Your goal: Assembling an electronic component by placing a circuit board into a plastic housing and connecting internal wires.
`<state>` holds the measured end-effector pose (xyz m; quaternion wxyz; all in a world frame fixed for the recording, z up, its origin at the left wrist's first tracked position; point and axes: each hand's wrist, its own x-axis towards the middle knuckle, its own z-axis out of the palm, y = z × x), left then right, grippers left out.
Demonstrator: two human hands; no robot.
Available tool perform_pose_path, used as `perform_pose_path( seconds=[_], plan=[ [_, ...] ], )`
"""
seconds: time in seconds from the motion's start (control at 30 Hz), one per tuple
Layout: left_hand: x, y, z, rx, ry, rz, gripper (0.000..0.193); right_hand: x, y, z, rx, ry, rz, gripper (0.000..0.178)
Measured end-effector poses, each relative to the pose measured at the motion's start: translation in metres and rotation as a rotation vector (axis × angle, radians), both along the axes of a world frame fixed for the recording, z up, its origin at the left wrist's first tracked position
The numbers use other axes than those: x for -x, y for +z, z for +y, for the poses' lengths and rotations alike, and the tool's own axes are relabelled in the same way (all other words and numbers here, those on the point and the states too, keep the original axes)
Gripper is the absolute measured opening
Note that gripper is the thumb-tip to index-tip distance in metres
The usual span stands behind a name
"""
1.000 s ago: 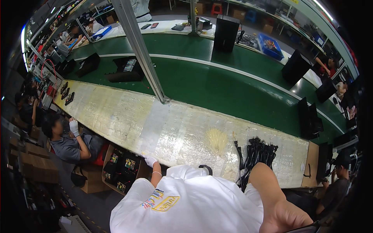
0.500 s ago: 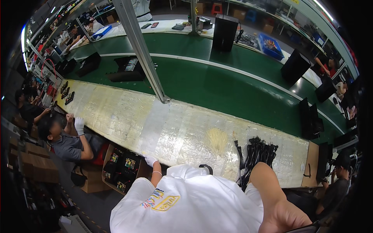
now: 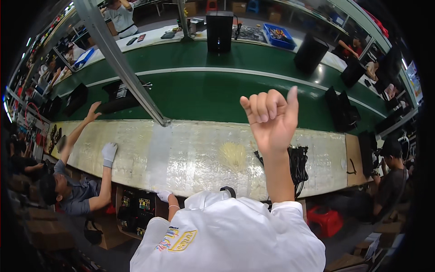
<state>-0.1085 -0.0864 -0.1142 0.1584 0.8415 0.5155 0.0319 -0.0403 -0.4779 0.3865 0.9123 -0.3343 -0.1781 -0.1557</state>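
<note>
My bare right hand (image 3: 272,118) is raised above the workbench (image 3: 190,145), palm facing me. Its fingers are loosely bent, the thumb stretches away, and nothing is in it. Under that forearm lies a bundle of black power cables (image 3: 299,170), partly covered. A fan of pale cable ties (image 3: 232,155) rests to the left of them. My left hand (image 3: 164,196), in a white glove, is low at the bench's near edge, beside a cardboard box of black parts with circuit boards (image 3: 144,204). Its fingers are too small to read.
A green conveyor (image 3: 190,97) runs beyond the bench, carrying black housings (image 3: 219,31). A metal post (image 3: 122,63) stands at the bench's far edge. A co-worker (image 3: 77,190) at left reaches toward the belt. At right are a cardboard sheet (image 3: 355,158) and a red stool (image 3: 325,221).
My right hand has swung up from the lower right to above the bench. My left hand stays near the edge. The co-worker at left now stretches an arm toward the belt. The view has shifted.
</note>
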Motion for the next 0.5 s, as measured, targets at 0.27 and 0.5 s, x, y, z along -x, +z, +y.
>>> perform_pose_path(
  seconds=[0.27, 0.5],
  plan=[
    [0.001, -0.013, -0.002, -0.016, -0.020, 0.029, 0.038, 0.011, 0.002, -0.001, -0.059, 0.042, 0.018, 0.058],
    [-0.026, -0.019, -0.044, -0.029, -0.035, 0.054, 0.037, 0.027, 0.008, -0.001, -0.007, 0.010, -0.045, 0.060]
  ],
)
